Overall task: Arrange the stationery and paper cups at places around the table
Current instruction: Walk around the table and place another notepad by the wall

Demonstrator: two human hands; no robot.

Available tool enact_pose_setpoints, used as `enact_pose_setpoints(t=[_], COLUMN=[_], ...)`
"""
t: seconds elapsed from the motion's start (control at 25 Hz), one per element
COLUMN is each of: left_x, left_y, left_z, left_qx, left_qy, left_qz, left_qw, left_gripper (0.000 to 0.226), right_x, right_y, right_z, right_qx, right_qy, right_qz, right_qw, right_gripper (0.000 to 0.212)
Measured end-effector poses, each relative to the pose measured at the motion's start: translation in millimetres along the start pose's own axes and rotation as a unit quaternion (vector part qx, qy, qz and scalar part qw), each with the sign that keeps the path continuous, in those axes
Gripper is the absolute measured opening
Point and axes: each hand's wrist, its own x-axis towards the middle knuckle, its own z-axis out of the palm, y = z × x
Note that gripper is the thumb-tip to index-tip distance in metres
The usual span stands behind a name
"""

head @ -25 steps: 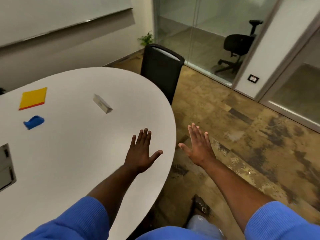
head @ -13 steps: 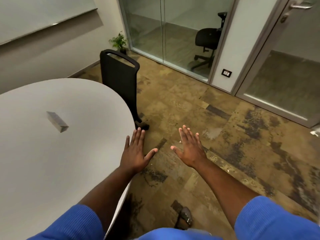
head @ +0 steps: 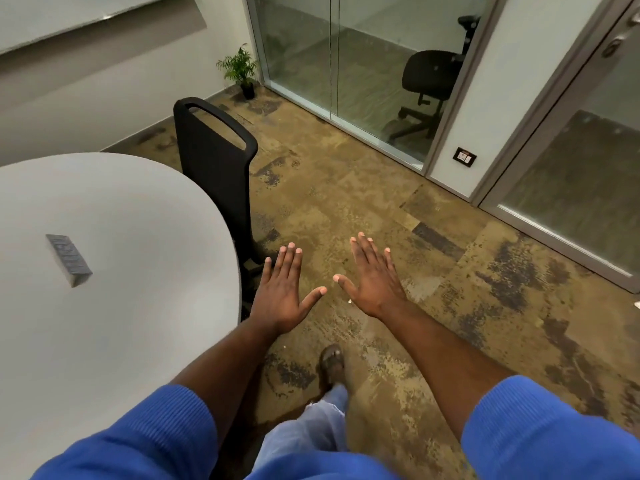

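since a second ago the view has swung to the right and the left hand (head: 280, 299) has left the table top; it now hovers past the rim of the white round table (head: 138, 341), over the mottled brown floor (head: 398, 209). both hands were flat and held nothing then, and they are the same now. the right hand (head: 374, 282) is held out beside the left, near it but not touching, palm down, fingers straight and a little spread, thumb pointing inward. the left hand lies the same way, released, with nothing in it. the yellow pad and the blue item seen on the table earlier have slid out of view. one task thing shows: a small grey box (head: 69, 259) lying on the table top, well apart from both hands and set in from the rim. a black chair (head: 214, 168) stands close against the far edge of the table, its back toward the camera. blue sleeves (head: 540, 431) cover both upper arms, pushed up above the forearms. below the hands a foot in a sandal (head: 331, 362) rests on the floor, with a pale trouser leg above it. a small potted plant (head: 240, 69) stands in the corner by the glass partition (head: 332, 57), and behind the glass is a black office chair (head: 429, 77). a wall socket (head: 465, 156) sits low on the panel beside the door.
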Motion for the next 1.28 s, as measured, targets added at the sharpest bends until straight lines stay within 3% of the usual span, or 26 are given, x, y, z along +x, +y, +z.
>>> enact_pose_setpoints(t=[0.28,0.56,1.0,1.28], left_x=[180,340,575,702], left_y=[-11,-41,-113,-168], left_z=[12,-15,-13,-66], left_qx=[-0.012,-0.007,0.0,0.028], left_qy=[-0.012,0.038,0.058,0.121], left_qz=[-0.013,-0.04,-0.246,-0.349], left_qw=[1.0,0.998,0.968,0.929], left_gripper=[0.103,0.102,0.102,0.104], right_x=[170,337,664,836], right_y=[54,86,132,80], right_z=[-39,-80,-83,-93], right_qx=[-0.036,-0.058,-0.034,-0.01], right_qy=[-0.017,-0.002,-0.067,-0.094], right_qz=[-0.033,-0.069,-0.215,-0.308], right_qw=[0.999,0.996,0.974,0.947], right_gripper=[0.089,0.09,0.089,0.092])
